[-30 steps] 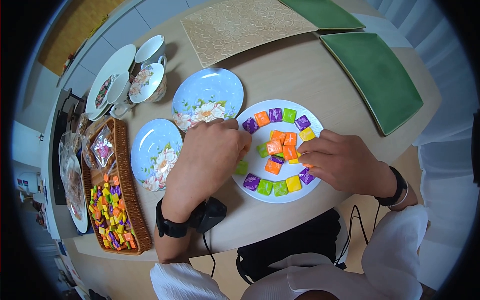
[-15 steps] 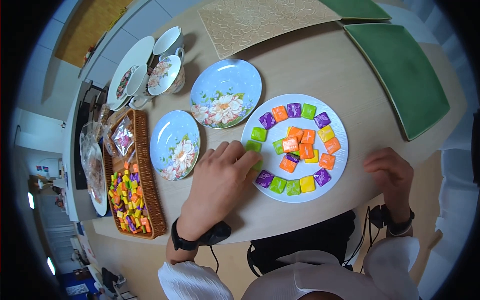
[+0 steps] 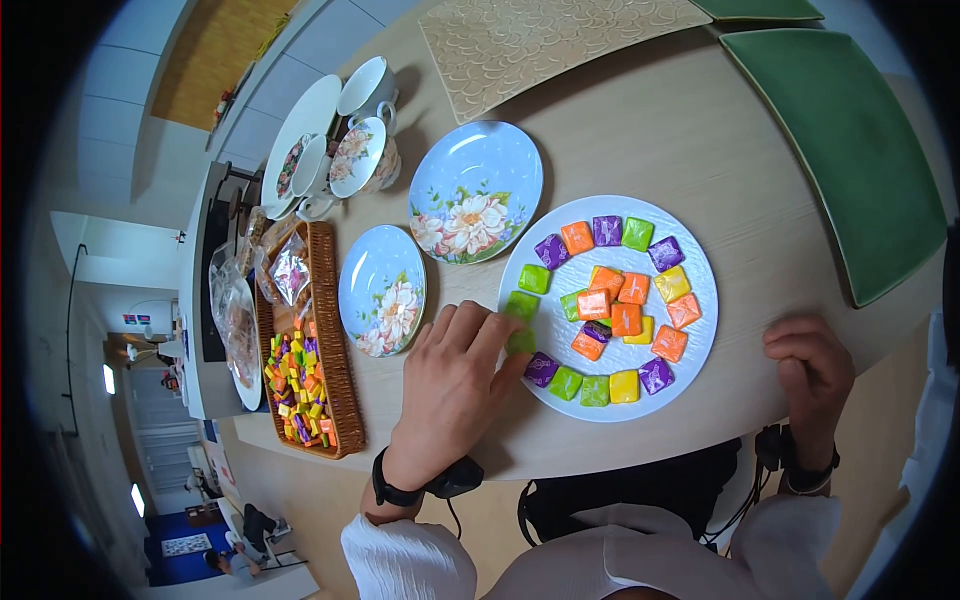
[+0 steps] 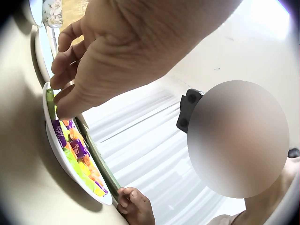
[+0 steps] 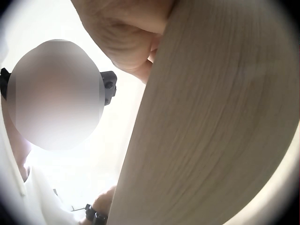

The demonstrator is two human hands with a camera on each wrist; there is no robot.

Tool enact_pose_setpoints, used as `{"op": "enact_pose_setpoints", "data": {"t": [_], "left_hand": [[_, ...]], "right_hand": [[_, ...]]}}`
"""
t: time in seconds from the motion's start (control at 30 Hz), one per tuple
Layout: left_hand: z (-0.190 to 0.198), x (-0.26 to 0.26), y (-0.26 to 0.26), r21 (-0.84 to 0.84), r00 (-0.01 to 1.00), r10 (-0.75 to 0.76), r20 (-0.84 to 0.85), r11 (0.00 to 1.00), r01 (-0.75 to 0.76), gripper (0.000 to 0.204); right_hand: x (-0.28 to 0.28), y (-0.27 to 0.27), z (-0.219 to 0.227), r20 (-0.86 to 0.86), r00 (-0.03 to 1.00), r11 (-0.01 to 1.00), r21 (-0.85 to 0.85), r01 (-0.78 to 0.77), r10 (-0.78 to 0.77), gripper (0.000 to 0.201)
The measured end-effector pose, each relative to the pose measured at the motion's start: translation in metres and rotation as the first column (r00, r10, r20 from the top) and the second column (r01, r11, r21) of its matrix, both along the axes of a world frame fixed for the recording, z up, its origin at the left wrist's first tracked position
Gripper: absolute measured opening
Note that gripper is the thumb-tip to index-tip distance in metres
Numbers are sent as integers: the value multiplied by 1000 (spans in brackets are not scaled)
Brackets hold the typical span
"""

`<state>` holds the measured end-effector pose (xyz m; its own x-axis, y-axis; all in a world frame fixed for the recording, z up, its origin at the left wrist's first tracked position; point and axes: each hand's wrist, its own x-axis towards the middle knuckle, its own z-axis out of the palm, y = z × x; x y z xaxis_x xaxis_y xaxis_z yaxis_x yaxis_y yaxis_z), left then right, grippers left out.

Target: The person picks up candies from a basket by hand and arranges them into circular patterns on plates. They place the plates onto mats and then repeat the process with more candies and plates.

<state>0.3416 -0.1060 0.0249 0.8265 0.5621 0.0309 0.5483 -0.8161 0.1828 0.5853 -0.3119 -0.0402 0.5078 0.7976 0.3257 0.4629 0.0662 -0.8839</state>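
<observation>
Square wrapped candies in purple, orange, green and yellow form a ring on a round white plate [image 3: 690, 235], with a small cluster in the middle. My left hand [image 3: 450, 365] is at the plate's left rim, its thumb and index finger on either side of a green candy [image 3: 521, 342]. In the left wrist view the thumb tip lies close against that green candy [image 4: 50, 102], and the other fingers are loosely bent. My right hand [image 3: 812, 365] rests at the table's front edge, right of the plate, fingers loosely curled and holding nothing.
Two blue floral plates [image 3: 455, 185] lie left of the white plate. Farther left, a wicker basket [image 3: 345, 400] holds loose candies and wrapped packets. Floral cups [image 3: 358, 160] stand behind it. A beige textured tray [image 3: 540, 50] and a green plate [image 3: 850, 150] lie at the back and right.
My right hand has left the candies and drawn back right to the table edge. My left hand has moved down to the green candy at the left rim. The head view has shifted too.
</observation>
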Motion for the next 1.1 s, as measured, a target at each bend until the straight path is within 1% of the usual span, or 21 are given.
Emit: {"op": "enact_pose_setpoints", "data": {"t": [0.1,0.2,0.3,0.4,0.5,0.6,0.7,1.0,1.1], "left_hand": [[-4,0,0,5,997,25,66,1000,-25,29],[-6,1,-1,-19,993,100,66,995,-99,30],[-7,1,-2,1,993,54,107,999,-54,31],[-7,5,-4,-42,994,-16,111,999,21,30],[-9,12,-2,15,991,-109,76,994,109,28],[-8,14,-3,50,990,-129,61,991,126,25],[-5,8,-3,46,994,-106,41,994,104,23],[0,1,-1,136,995,-92,-36,986,96,23],[-1,0,-3,101,998,-60,-23,993,62,26]], "right_hand": [[0,0,-1,-1,1000,1000,12,-10,10,13],[-1,0,0,-40,999,1000,-2,-9,9,15],[-2,-1,0,-65,998,1000,5,-6,6,16],[-2,-1,0,-69,998,1000,-10,-11,10,16],[-3,0,-2,-62,998,1000,4,-10,10,16],[-2,-1,-2,-57,998,1000,2,-14,14,15],[-2,-1,0,-57,998,1000,-16,-20,19,15],[-2,0,-2,-22,1000,1000,-18,-15,15,14],[-2,0,-1,-45,999,999,-40,-9,7,15]]}}
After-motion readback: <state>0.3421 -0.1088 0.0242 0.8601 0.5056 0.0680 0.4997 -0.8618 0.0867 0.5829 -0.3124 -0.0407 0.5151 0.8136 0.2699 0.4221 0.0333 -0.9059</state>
